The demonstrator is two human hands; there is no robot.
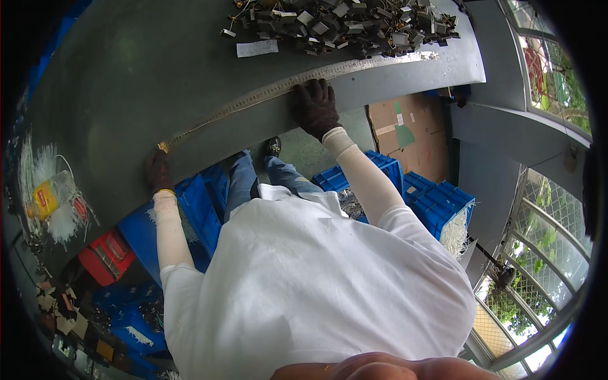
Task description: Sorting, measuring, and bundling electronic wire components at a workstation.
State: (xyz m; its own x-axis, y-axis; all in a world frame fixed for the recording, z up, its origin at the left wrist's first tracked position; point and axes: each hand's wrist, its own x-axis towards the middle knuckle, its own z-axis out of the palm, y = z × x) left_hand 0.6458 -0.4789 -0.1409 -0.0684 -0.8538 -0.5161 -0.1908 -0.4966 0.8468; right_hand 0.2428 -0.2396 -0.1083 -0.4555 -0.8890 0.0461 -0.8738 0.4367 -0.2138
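A long measuring strip (253, 96) with printed marks runs across the dark green table (120, 82), rising from left to right. At its left end my left hand (158, 172), in a dark brown glove, is closed at a small gold-coloured piece (163, 147); its fingers are partly hidden. My right hand (315, 107), gloved alike, lies over the table's near edge with its fingers stretched out onto the strip. A thin line seems to run along the strip between the hands, too fine to name. Beyond the strip is a heap of small dark and silvery blocks (342, 25) with wires.
A paper slip (257, 49) lies by the heap. At the left, a bottle with a yellow label (50, 195) rests among clear strands. Below the table stand blue crates (437, 202), a red crate (106, 256) and cardboard (408, 136). Barred windows (538, 234) are at the right.
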